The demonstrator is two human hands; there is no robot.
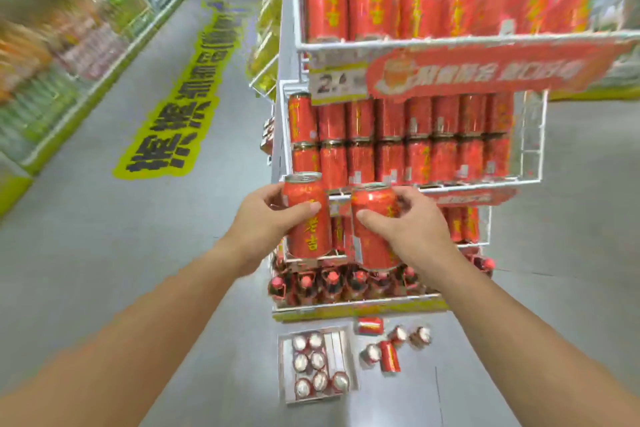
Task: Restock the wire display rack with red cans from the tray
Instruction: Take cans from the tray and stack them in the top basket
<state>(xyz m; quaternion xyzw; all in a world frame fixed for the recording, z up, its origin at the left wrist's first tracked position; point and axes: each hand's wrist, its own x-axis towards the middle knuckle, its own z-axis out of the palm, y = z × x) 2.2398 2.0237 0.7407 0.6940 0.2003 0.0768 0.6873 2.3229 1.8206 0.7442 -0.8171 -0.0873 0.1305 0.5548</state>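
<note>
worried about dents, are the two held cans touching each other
Apart. Head view shows a gap between the left-hand can and the right-hand can, with the wire rack visible through it.

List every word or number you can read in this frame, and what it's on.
"老吉": on the left can, held by the left hand.
"2.4", the rest blurred: on the price tag on the rack.
Too blurred to read: right can in the right hand, red banner, floor sticker.
</note>
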